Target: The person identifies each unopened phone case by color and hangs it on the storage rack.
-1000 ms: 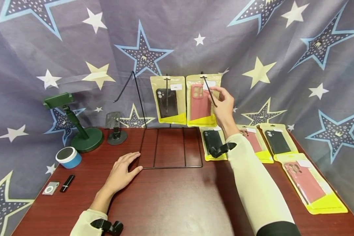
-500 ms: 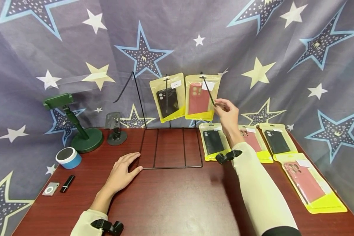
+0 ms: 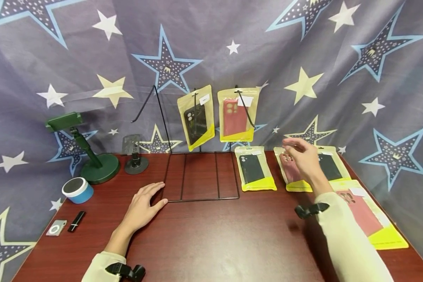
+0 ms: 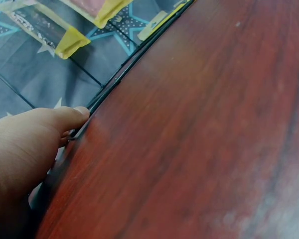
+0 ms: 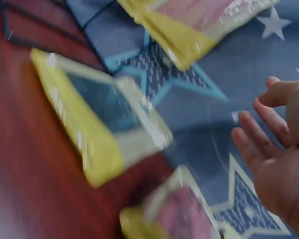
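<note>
Right hand (image 3: 303, 158) lowered; perhaps empty

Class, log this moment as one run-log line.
left hand: flat beside black wire rack | right hand: open above pink phone-case packet

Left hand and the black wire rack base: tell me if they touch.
Touching. The left wrist view shows the left hand with its thumb tip against the wire rack edge on the table.

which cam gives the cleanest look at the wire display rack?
Head view: the whole wire display rack shows, base flat on the table, two packets hanging from its hooks, the left hand at its front corner. Left wrist shows only a stretch of base wire; right wrist only a blurred corner of it.
</note>
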Motion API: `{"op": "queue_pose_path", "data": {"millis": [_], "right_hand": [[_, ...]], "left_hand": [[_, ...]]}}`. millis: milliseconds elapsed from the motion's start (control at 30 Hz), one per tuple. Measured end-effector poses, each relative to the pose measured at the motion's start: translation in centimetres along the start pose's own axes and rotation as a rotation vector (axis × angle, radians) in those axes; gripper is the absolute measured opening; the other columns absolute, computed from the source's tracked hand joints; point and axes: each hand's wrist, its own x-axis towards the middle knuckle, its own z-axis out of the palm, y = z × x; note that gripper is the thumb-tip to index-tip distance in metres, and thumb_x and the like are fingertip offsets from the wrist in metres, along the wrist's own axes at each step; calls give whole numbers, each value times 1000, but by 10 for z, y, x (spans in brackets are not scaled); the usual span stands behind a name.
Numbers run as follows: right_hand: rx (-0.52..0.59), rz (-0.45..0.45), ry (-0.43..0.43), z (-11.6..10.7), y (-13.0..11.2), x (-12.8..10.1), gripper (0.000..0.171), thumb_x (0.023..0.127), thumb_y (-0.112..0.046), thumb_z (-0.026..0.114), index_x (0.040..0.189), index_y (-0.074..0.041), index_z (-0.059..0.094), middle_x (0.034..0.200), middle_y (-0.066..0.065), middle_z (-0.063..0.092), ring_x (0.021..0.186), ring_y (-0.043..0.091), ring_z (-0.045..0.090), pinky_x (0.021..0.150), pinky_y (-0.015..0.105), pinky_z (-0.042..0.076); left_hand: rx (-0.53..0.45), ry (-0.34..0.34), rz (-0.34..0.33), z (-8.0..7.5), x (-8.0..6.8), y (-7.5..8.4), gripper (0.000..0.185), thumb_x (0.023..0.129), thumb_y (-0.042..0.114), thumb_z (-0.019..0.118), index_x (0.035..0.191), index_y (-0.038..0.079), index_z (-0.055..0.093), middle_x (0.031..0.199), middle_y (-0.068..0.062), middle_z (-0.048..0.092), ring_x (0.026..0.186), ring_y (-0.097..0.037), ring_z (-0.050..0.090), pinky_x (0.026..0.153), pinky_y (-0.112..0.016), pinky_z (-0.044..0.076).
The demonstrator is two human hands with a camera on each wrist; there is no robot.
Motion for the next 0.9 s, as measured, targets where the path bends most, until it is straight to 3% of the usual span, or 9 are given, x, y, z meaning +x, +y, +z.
{"op": "queue_pose_path", "data": {"millis": [100,167,333,400,500,633,767,900], "right_hand": [[-42,14,-40,-28,2,-16,28,95,8,65,121,18,63,100,-12,76,91,0,72,81,13,56],[-132,28,-59,-46,5,-27,29,96,4,67,123,14,64,102,-15,76,92,-3,71,81,11,54],[-486,76,-87,-91,8,-59,30,98,-10,70,126,3,68,102,-29,72,93,-14,64,78,7,49],[-574,96,-87,-109,8,-71,30,99,-13,70,126,-1,68,103,-32,70,93,-16,62,74,8,48],[-584,148,-67,-134,6,-85,28,99,-14,70,126,-6,69,101,-33,70,86,-14,64,67,12,50],[-487,206,-22,-159,7,-100,24,99,-10,68,124,-11,71,96,-29,74,77,-8,69,60,17,54],[-476,223,32,-178,9,-113,25,98,-9,69,123,-12,73,94,-29,73,80,-12,67,66,11,52],[-539,250,68,-193,11,-123,27,98,-12,70,125,-13,73,95,-35,68,81,-15,60,69,6,47]], "left_hand": [[0,-4,-1,0,0,-1,58,97,33,72,148,11,57,153,-15,54,143,-40,44,106,-68,33],[-3,-4,-3,0,0,-2,58,97,33,72,148,11,57,153,-15,54,143,-40,44,106,-68,32],[1,-11,-8,1,1,-4,58,97,34,72,148,11,57,154,-16,53,144,-40,43,107,-68,32],[3,-14,-6,1,2,-5,58,97,34,72,149,11,56,154,-16,53,144,-40,42,107,-68,32],[1,-13,-2,2,2,-5,58,98,35,71,149,11,56,154,-16,53,144,-40,42,106,-68,32],[-3,-11,-1,2,1,-5,59,97,34,72,149,11,56,154,-16,53,144,-41,42,106,-69,32],[-2,-12,-4,2,1,-6,59,97,33,72,149,11,56,154,-16,53,144,-40,42,107,-69,31],[0,-17,-1,2,2,-6,59,98,35,71,149,11,55,154,-16,52,144,-41,41,107,-70,31]]}}
